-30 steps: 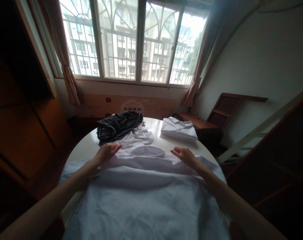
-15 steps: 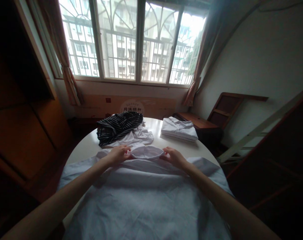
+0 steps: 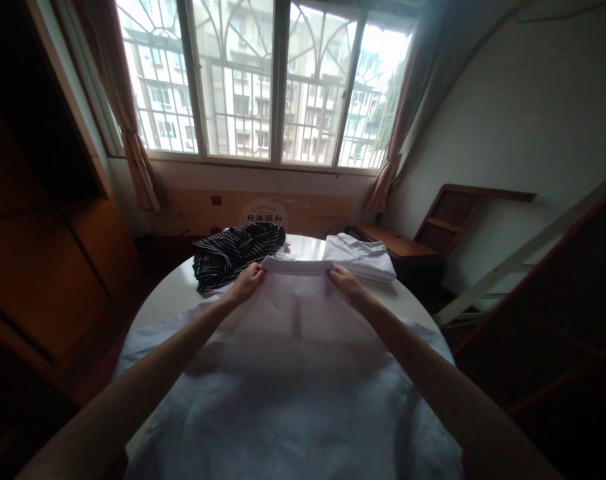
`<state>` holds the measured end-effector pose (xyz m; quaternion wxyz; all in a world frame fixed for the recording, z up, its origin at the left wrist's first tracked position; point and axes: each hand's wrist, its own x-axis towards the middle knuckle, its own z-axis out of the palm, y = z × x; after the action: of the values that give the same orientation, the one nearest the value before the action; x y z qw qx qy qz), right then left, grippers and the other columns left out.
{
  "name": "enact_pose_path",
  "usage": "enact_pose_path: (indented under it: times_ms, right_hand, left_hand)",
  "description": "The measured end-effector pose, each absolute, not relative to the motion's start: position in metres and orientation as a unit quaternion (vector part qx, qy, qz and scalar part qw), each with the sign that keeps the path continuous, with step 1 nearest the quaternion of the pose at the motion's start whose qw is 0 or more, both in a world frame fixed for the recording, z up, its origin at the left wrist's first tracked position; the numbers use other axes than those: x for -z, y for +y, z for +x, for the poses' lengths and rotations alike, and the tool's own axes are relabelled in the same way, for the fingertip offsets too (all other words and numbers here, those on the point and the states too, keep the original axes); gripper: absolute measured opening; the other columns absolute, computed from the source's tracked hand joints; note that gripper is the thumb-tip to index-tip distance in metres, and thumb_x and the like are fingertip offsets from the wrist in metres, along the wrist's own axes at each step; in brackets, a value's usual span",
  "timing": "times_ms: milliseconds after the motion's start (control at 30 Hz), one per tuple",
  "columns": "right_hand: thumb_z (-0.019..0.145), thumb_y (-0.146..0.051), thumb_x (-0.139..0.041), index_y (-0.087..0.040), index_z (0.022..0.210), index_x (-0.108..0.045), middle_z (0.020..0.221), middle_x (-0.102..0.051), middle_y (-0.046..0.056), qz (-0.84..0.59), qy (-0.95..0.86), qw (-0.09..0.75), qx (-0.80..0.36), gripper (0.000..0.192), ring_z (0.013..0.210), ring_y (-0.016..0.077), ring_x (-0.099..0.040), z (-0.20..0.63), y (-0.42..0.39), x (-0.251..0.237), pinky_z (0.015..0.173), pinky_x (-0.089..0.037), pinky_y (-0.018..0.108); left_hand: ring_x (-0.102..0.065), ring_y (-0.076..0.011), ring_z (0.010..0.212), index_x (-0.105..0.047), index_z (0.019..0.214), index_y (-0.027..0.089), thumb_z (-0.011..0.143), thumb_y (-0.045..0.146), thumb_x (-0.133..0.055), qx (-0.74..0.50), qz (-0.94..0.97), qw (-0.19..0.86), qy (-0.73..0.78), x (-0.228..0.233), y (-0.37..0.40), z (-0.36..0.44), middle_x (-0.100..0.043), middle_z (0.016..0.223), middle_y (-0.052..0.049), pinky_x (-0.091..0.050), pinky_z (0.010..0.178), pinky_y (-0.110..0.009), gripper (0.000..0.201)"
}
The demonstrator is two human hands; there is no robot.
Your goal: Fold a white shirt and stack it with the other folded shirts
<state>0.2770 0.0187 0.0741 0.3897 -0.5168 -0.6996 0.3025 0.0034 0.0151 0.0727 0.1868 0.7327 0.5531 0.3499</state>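
A white shirt [image 3: 293, 333] is spread over the round table, its collar end away from me and its sleeves out to both sides. My left hand [image 3: 247, 281] pinches the left end of the collar [image 3: 297, 266]. At the collar's right end, my right hand [image 3: 349, 283] grips the cloth in the same way. Between the two hands the collar is stretched straight and raised off the table, with the upper back of the shirt lifted and slightly see-through. The lower part of the shirt hangs toward me, blurred in places.
A black garment with white stripes [image 3: 240, 252] lies crumpled at the table's back left, with pale cloth beside it. Folded white shirts [image 3: 360, 257] are stacked at the back right. The white table [image 3: 170, 283] has a curved edge. A wooden chair [image 3: 447, 220] stands beyond it.
Both hands have lifted the collar upward and away from me. The shirt's upper back has risen with it, and the collar, an open oval before, is now a straight band.
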Motion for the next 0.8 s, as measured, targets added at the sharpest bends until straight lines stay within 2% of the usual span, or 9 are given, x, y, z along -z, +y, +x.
enact_pose_path:
  times_ms: [100,200,300,367,500,600,700,800]
  right_hand:
    - [0.076,-0.046,-0.043,-0.013,0.073,-0.06,0.068,-0.061,0.006,-0.578,-0.715,0.325,-0.22,0.037,0.062,0.016,-0.053,0.278,0.032,-0.081,0.053,-0.037,0.023]
    - [0.069,-0.054,-0.053,-0.015,0.054,-0.056,0.058,-0.059,0.005,-0.606,-0.717,0.293,-0.181,0.041,0.056,0.0157,-0.051,0.282,0.041,-0.081,0.051,-0.033,0.024]
    - [0.063,-0.058,-0.058,-0.017,0.049,-0.055,0.056,-0.06,0.007,-0.639,-0.72,0.242,-0.118,0.044,0.057,0.0163,-0.052,0.284,0.047,-0.072,0.052,-0.032,0.025]
    - [0.062,-0.06,-0.058,-0.017,0.049,-0.057,0.058,-0.061,0.008,-0.653,-0.724,0.198,-0.1,0.045,0.058,0.0166,-0.053,0.283,0.049,-0.064,0.053,-0.032,0.025]
    - [0.062,-0.063,-0.056,-0.016,0.05,-0.058,0.054,-0.058,0.004,-0.635,-0.74,0.165,-0.149,0.048,0.055,0.0143,-0.05,0.288,0.051,-0.053,0.051,-0.033,0.023]
    - [0.062,-0.061,-0.055,-0.015,0.052,-0.057,0.046,-0.047,-0.002,-0.609,-0.746,0.149,-0.227,0.047,0.046,0.0095,-0.041,0.302,0.047,-0.051,0.045,-0.029,0.022]
    - [0.058,-0.056,-0.059,-0.016,0.05,-0.053,0.041,-0.037,-0.005,-0.593,-0.729,0.106,-0.325,0.042,0.04,0.0067,-0.031,0.321,0.041,-0.052,0.041,-0.022,0.022]
    - [0.055,-0.052,-0.06,-0.016,0.047,-0.05,0.041,-0.038,-0.005,-0.59,-0.727,0.09,-0.341,0.039,0.041,0.0068,-0.031,0.338,0.035,-0.056,0.042,-0.022,0.023]
  left_hand:
    - [-0.054,-0.0169,0.068,-0.058,0.077,0.013,0.082,0.036,-0.039,-0.315,0.748,0.155,0.562,-0.078,0.029,0.004,-0.062,0.074,-0.007,-0.036,0.059,-0.024,0.03]
    - [-0.052,-0.016,0.062,-0.059,0.067,0.015,0.08,0.041,-0.042,-0.262,0.766,0.114,0.576,-0.076,0.044,-0.002,-0.06,0.066,-0.005,-0.032,0.055,-0.024,0.033]
    - [-0.048,-0.0134,0.056,-0.058,0.064,0.016,0.079,0.04,-0.042,-0.255,0.764,0.086,0.586,-0.069,0.056,-0.01,-0.058,0.062,-0.004,-0.029,0.052,-0.023,0.033]
    - [-0.045,-0.012,0.052,-0.057,0.061,0.016,0.079,0.043,-0.04,-0.249,0.771,0.106,0.577,-0.062,0.06,-0.015,-0.055,0.057,-0.002,-0.028,0.051,-0.023,0.037]
    - [-0.041,-0.0111,0.051,-0.056,0.058,0.015,0.068,0.053,-0.049,-0.219,0.785,0.189,0.547,-0.05,0.057,-0.028,-0.049,0.051,0.002,-0.027,0.047,-0.021,0.04]
    - [-0.041,-0.0107,0.052,-0.06,0.061,0.014,0.061,0.052,-0.055,-0.2,0.794,0.241,0.522,-0.046,0.048,-0.041,-0.049,0.052,0.003,-0.028,0.046,-0.02,0.038]
    - [-0.038,-0.0102,0.05,-0.059,0.055,0.014,0.065,0.047,-0.051,-0.195,0.794,0.23,0.527,-0.045,0.041,-0.053,-0.046,0.049,0.002,-0.026,0.045,-0.02,0.035]
    - [-0.04,-0.0113,0.051,-0.057,0.052,0.014,0.068,0.043,-0.046,-0.211,0.786,0.204,0.544,-0.045,0.04,-0.057,-0.048,0.048,0.001,-0.028,0.047,-0.021,0.034]
